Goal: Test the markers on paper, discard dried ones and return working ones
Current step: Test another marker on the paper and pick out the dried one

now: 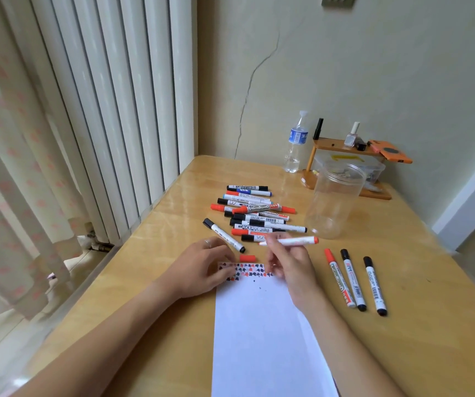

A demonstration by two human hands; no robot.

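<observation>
Testing is looking partway done: the right hand (288, 262) is gripping an uncapped red marker (290, 241) just above the paper (259, 325), whose top edge is already carrying rows of red and black marks, while the left hand (202, 267) is pressing the sheet's corner with loosely bent fingers, grasping nothing. Its red cap (247, 258) is lying between the hands, three markers (355, 280) are sitting apart on the right, and the pile (256, 213) beside the empty jar (335, 199) is apparently still waiting.
</observation>
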